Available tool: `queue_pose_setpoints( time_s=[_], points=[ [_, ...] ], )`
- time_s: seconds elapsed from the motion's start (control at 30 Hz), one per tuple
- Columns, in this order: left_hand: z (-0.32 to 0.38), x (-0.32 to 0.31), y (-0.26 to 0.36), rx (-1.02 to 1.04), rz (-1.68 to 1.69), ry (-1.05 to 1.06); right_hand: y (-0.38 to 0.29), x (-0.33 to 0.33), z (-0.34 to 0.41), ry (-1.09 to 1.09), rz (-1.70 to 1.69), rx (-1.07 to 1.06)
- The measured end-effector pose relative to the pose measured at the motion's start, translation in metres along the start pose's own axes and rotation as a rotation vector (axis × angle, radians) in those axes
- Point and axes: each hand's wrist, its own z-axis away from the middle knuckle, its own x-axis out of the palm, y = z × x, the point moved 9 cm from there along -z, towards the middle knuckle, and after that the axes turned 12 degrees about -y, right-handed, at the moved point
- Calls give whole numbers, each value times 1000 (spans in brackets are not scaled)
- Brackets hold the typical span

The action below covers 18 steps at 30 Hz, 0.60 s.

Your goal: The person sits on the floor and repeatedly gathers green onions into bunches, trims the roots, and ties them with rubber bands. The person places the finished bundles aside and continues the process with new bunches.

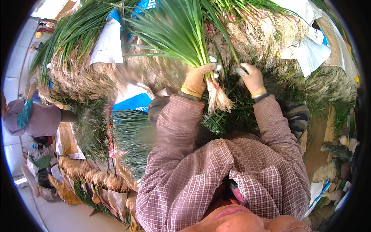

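Observation:
My left hand (197, 79), in a thin tan glove with white fingertips, is closed around a bunch of green garlic (195, 43). The bunch's long leaves fan out away from me, and its pale roots (218, 100) hang towards my lap. To the right of it, my right hand (252, 76), gloved too, pinches the lower end of a single green stalk (232, 52). That stalk runs up and left towards the piled plants. Beneath both hands lie loose green leaves (220, 123).
A long heap of rooted plants (261, 29) stretches across in front of me, with white and blue sacks (108, 43) among it. Cut-looking green bundles (132, 139) lie at my left. A person (33, 117) is further left. Sacks (317, 194) lie at lower right.

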Motion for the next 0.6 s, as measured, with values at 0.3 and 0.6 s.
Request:
queue_pose_setpoints(
  time_s=[0.3,0.6],
  points=[
    [4,49,-18,-26,242,-228,-53,1,52,-26,-178,-393],
    [0,43,-32,10,132,-75,-5,-21,0,-164,-444,-136]
  ],
)
